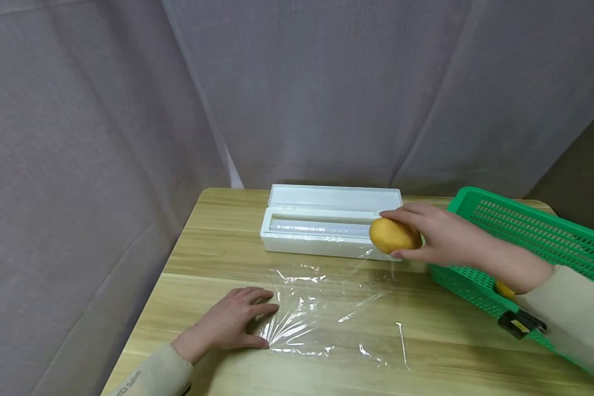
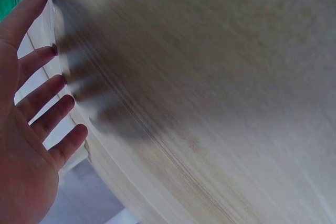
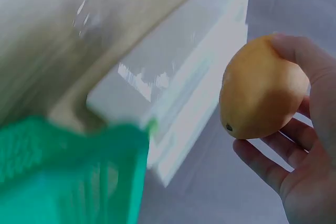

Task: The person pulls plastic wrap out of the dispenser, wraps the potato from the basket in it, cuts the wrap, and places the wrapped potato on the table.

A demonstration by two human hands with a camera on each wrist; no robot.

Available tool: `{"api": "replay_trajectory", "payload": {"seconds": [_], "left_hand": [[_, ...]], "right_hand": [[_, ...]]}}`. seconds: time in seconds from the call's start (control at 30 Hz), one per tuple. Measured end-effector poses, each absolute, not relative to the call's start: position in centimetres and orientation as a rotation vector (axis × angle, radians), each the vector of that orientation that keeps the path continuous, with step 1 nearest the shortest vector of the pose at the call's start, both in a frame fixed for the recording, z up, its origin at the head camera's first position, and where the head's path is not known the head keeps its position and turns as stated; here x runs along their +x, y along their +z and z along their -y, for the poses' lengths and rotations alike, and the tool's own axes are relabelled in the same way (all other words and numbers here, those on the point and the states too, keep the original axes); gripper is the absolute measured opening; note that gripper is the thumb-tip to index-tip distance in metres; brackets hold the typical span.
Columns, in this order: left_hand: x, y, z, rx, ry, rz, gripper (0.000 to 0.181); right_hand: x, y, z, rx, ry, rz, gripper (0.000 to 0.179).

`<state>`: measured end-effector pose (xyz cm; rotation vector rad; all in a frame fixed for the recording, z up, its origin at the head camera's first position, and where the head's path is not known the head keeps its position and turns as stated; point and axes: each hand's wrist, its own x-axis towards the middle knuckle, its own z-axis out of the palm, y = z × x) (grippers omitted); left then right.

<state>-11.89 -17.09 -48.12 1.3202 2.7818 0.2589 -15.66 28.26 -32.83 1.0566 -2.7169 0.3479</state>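
My right hand (image 1: 443, 234) grips a smooth yellow-orange oval fruit (image 1: 394, 236) above the right end of a white cling film box. In the right wrist view the fruit (image 3: 262, 88) shows a small dark stem spot, with thumb and fingers around it. A sheet of clear cling film (image 1: 326, 313) stretches from the box over the wooden table, wrinkled at its left edge. At that edge rests my left hand (image 1: 232, 319), its fingers spread and fingertips touching the film. The left wrist view shows the same hand (image 2: 31, 108) with fingers fairly straight.
The white box (image 1: 322, 246) stands at the table's back with its lid (image 1: 334, 195) raised and a film roll (image 1: 319, 227) inside. A green plastic basket (image 1: 475, 283) sits at the right, another yellow-orange fruit (image 1: 505, 290) partly visible in it. Grey curtains (image 1: 317, 99) hang behind.
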Motion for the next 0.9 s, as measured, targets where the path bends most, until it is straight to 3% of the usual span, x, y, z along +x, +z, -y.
{"api": "replay_trajectory", "payload": {"seconds": [0.4, 0.9], "left_hand": [[-11.7, -48.1, 16.9, 1.296, 0.264, -2.775, 0.076], [-11.4, -48.2, 17.2, 1.295, 0.261, -2.766, 0.076]], "right_hand": [[-14.2, -37.6, -22.2, 1.201, 0.327, 2.729, 0.069], [-13.2, -42.8, -18.3, 1.269, 0.261, 2.751, 0.076]]}}
